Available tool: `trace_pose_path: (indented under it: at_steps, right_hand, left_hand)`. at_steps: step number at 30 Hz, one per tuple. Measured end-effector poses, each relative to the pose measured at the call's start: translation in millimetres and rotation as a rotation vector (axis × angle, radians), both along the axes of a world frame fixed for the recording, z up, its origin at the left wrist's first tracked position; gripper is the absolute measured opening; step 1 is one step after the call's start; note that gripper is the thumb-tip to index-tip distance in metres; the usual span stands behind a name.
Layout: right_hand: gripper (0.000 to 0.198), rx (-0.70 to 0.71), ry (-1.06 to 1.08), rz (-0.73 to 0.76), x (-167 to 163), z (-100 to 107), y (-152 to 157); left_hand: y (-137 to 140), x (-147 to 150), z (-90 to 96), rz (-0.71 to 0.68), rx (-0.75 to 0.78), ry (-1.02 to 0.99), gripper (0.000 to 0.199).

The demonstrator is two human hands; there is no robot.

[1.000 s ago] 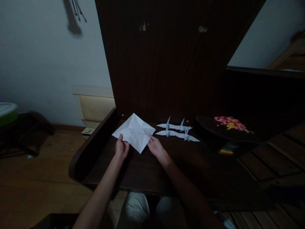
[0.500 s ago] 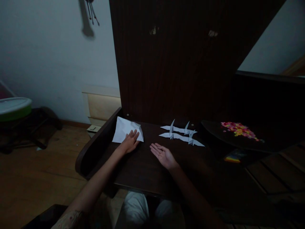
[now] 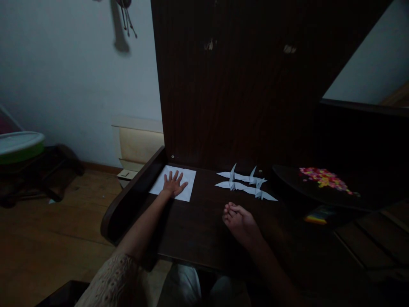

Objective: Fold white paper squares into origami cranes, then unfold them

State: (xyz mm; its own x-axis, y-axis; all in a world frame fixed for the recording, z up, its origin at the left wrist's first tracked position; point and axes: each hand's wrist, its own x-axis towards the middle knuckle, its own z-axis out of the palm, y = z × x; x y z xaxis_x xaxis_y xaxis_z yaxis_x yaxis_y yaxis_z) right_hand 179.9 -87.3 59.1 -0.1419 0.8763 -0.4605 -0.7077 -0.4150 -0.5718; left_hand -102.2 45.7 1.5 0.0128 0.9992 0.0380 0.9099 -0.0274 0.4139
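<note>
A white sheet of paper (image 3: 188,192) lies flat at the left end of the dark wooden desk. My left hand (image 3: 173,186) is spread on top of it, palm down and fingers apart, covering its middle. Over the desk's front middle, my right hand (image 3: 239,221) has its fingers curled in, and nothing shows in them. Beyond that hand, folded white paper cranes (image 3: 244,190) rest in two rows, wings stretched sideways and thin points upright. They are apart from both hands.
A raised side board (image 3: 134,194) borders the desk (image 3: 191,238) on the left, and a tall dark panel (image 3: 236,106) rises behind. To the right, a pile of small pink, red and yellow pieces (image 3: 326,180) sits on a dark curved surface.
The paper has gone from partly lifted and bent to flat, and my left hand has spread on it. My right hand has moved right and curled its fingers from an open palm.
</note>
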Motion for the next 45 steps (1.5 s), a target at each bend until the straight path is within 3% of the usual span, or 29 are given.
trace_pose_path:
  at_steps: [6, 26, 38, 45]
  right_hand:
    - [0.013, -0.007, -0.003, -0.003, 7, -7, 13]
    - [0.015, 0.114, -0.144, -0.074, 7, 0, 71]
    - [0.013, 0.131, -0.168, -0.256, 19, 0, 87]
    - [0.022, 0.052, -0.235, -0.394, 29, 4, 94]
  left_hand:
    - [15, -9, -6.5, -0.017, -0.034, 0.156, 0.076]
    - [26, 0, -2.1, 0.027, -0.068, 0.194, 0.081]
    - [28, 0, -2.6, 0.038, -0.084, 0.214, 0.085]
    - [25, 1, -0.6, 0.012, -0.042, 0.234, 0.080]
